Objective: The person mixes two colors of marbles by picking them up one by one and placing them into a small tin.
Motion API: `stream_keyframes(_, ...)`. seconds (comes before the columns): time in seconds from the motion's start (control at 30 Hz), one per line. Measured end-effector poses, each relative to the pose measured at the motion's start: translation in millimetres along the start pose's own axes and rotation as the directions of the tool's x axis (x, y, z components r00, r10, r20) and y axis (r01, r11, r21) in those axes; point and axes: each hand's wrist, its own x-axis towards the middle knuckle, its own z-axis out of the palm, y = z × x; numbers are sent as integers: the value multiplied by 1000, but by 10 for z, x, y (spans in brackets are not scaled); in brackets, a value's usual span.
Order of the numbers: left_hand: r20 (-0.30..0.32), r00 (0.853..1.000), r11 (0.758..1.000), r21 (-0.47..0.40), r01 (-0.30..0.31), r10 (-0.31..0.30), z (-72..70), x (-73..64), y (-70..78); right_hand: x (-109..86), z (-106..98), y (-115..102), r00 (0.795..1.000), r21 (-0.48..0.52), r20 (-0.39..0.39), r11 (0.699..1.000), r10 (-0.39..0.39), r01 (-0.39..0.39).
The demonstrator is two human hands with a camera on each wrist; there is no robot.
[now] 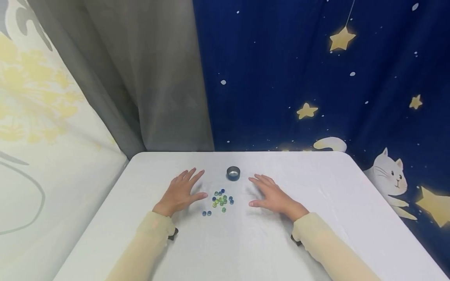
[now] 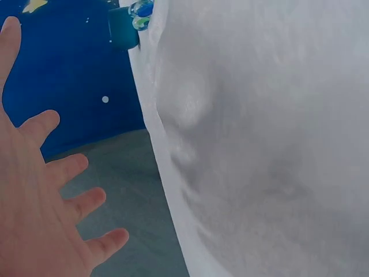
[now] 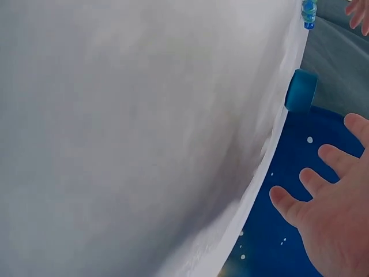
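Several small glass marbles (image 1: 220, 200), blue, green and yellow-green, lie loosely grouped on the white table. Two blue marbles (image 1: 206, 213) sit a little apart, nearer the person. Behind the group stands a small round blue cup (image 1: 233, 173), upright, its inside grey; in the right wrist view the cup (image 3: 301, 90) appears side-on. My left hand (image 1: 181, 195) is left of the marbles, fingers spread and holding nothing. On the other side, my right hand (image 1: 273, 196) has its fingers extended, also holding nothing, nearest to the cup and marbles.
The white-covered table (image 1: 239, 249) has rounded far corners. Behind it hang a grey curtain (image 1: 168, 78) and a dark blue cloth (image 1: 267, 70) with stars and a cat. A pale patterned cloth (image 1: 45, 171) hangs at the left.
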Motion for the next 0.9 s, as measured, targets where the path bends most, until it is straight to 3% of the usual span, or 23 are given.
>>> stream_keyframes(0.3, 15, 999, 996, -76, 38, -37, -6, 11, 17, 70, 59, -23, 998, 42, -61, 999, 30, -27)
stream_keyframes(0.67, 21, 996, 981, -176, 87, -85, 43, -11, 25, 262, 162, -166, 986, 154, -92, 980, 141, -125)
stream_keyframes(0.9, 19, 993, 963, -243, 118, -117, 91, -23, 106, 413, 179, -220, 970, 204, -85, 957, 226, -205)
